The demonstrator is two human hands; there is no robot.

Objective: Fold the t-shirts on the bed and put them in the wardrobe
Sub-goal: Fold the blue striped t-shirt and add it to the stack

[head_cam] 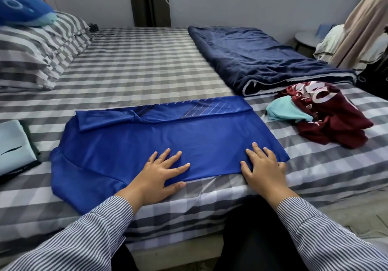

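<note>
A bright blue t-shirt [159,136] lies spread sideways on the checked bed [136,65], its far long side folded over toward me. My left hand [161,174] rests flat on the shirt's near edge with fingers spread. My right hand [262,167] lies flat on the shirt's near right corner, fingers apart. A crumpled maroon t-shirt [329,115] with white print and a light teal garment [287,111] lie in a heap to the right. A folded pale blue garment [12,146] sits at the left edge.
A folded navy blanket [258,58] lies at the far right of the bed. Striped pillows [35,50] and a blue plush toy [23,10] are at the far left. Clothes hang at the right [365,29] beside a small round table [306,37].
</note>
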